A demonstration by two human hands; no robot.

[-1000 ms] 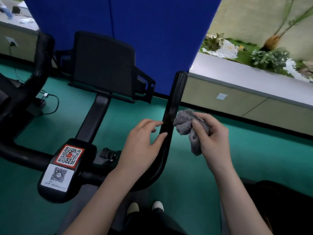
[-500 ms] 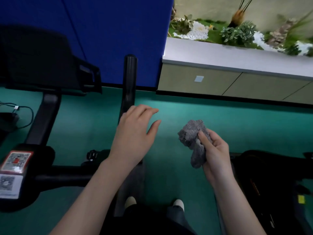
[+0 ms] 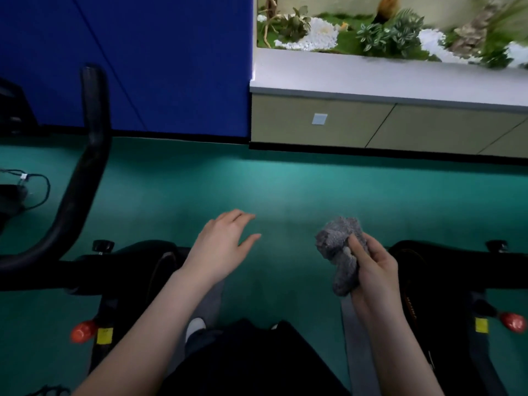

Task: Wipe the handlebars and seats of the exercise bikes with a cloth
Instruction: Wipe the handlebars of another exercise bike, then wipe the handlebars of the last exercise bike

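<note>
My right hand grips a crumpled grey cloth, held in the air between two bikes. My left hand hovers open with fingers spread, touching nothing. The black curved handlebar of the left exercise bike rises at the far left, well apart from both hands. That bike's black frame lies under my left forearm. A second exercise bike shows as a dark frame at the right, just beyond my right hand.
Green floor stretches ahead. A blue partition stands at the back left, a low beige cabinet with a planter at the back right. A cable lies on the floor at left. Red pedals stick out low on both bikes.
My view has swung right, away from the left bike. My left hand has come off the handlebar and my right hand has carried the cloth away from it toward the second bike.
</note>
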